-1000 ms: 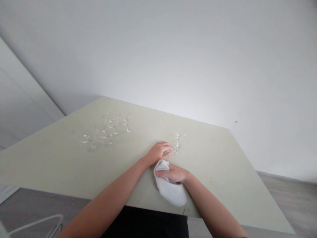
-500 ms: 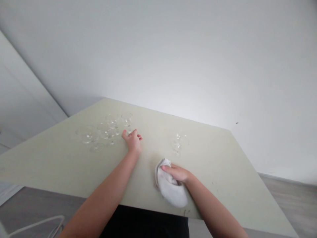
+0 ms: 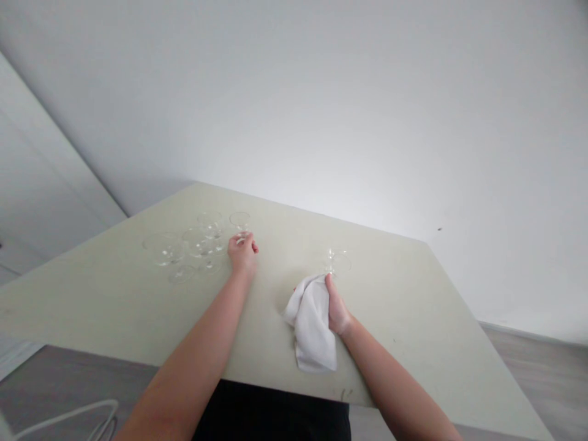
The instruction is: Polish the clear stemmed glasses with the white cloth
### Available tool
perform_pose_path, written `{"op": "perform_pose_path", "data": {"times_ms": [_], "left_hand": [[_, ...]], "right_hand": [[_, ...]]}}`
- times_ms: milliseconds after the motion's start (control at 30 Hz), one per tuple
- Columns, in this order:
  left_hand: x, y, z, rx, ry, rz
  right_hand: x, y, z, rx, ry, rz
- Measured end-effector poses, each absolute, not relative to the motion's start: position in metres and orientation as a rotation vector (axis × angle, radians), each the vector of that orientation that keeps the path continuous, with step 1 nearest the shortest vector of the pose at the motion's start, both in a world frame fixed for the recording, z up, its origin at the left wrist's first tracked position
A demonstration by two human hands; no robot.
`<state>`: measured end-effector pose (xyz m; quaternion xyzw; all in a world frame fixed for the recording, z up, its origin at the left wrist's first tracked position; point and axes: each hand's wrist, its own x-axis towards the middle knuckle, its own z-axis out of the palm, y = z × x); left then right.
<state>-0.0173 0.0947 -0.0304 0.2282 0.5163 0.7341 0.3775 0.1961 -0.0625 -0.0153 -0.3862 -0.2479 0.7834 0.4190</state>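
My left hand (image 3: pixel 242 252) reaches to the far left of the pale green table (image 3: pixel 114 294) and closes round the stem of a clear stemmed glass (image 3: pixel 239 220). That glass is the rightmost of a cluster of several clear glasses (image 3: pixel 193 245). My right hand (image 3: pixel 336 306) is raised a little off the table and grips a white cloth (image 3: pixel 312 324) that hangs down from it. Just beyond its fingers stands a single clear glass (image 3: pixel 337 262).
A white wall rises behind the table. The table's near edge (image 3: pixel 275 383) runs just in front of my dark-clothed body. A white wire frame (image 3: pixel 68 416) shows at the lower left over a grey floor.
My left hand left the single glass on the right, crossed to the cluster on the left and closed on a glass stem. My right hand lifted the cloth off the table.
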Motion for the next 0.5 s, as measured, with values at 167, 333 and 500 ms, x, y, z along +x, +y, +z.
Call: {"op": "perform_pose_path", "data": {"times_ms": [167,333,500], "left_hand": [[-0.017,0.079,-0.019,1.340,1.655,1.871],[-0.003,0.049,-0.007,1.894,1.507,1.734],[0.009,0.020,-0.003,2.150,1.238,1.324]], "right_hand": [[0.193,-0.058,-0.025,-1.016,-0.600,1.835],[0.188,-0.062,-0.032,-0.956,-0.696,1.783],[0.183,-0.067,-0.028,-0.848,-0.821,1.691]]}}
